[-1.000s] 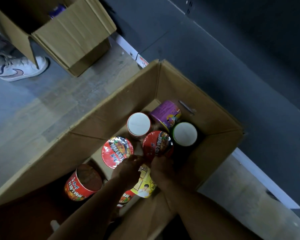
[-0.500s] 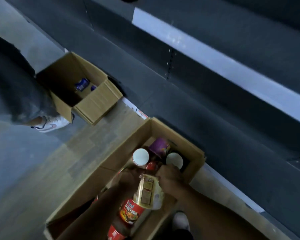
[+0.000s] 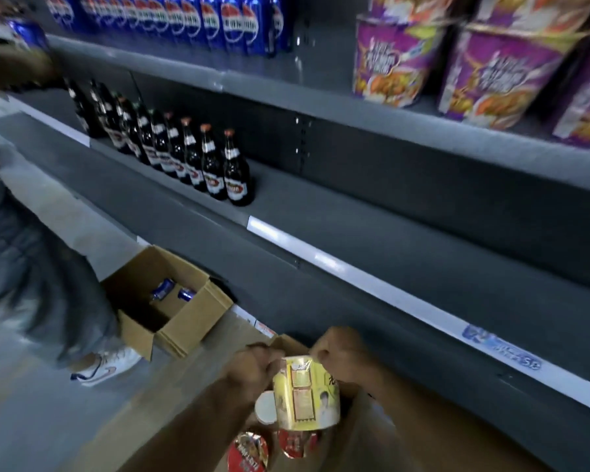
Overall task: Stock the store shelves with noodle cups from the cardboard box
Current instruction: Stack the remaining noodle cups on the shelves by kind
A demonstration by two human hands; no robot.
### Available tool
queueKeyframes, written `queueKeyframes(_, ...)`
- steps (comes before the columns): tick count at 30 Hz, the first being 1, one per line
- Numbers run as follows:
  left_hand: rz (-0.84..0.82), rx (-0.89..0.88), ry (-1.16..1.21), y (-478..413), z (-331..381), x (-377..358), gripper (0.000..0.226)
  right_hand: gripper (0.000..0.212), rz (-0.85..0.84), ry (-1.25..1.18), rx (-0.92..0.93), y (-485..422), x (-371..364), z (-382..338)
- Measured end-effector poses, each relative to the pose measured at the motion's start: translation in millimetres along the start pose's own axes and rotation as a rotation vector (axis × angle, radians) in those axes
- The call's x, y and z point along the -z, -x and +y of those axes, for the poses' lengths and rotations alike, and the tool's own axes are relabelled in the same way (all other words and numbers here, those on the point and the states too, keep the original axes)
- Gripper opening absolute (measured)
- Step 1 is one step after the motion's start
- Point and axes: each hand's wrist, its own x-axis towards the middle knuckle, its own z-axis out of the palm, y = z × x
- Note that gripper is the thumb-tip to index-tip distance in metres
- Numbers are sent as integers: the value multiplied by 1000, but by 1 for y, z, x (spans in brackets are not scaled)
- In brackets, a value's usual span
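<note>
Yellow noodle cup (image 3: 305,393) is held up between both hands, above the open cardboard box (image 3: 365,434). Left hand (image 3: 252,369) curls round its upper left edge; right hand (image 3: 344,352) pinches the upper right edge. The cup's side label faces the camera. Red cups (image 3: 247,451) lie in the box below. Purple cups (image 3: 399,63) stand on the upper shelf (image 3: 286,93), well apart.

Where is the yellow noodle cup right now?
Head view, bottom centre: left hand and right hand hold the yellow noodle cup above the cardboard box.

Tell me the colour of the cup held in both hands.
The cup is yellow, best seen in the head view.
</note>
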Motion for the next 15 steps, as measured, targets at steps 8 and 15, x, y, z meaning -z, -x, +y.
queueKeyframes(8,-2,-167,180,-11,72,87,63,22,210,-171,36,66,115,-1)
queueKeyframes(15,-9,-253,358,-7,157,139,21,17,374,-409,-23,139,187,21)
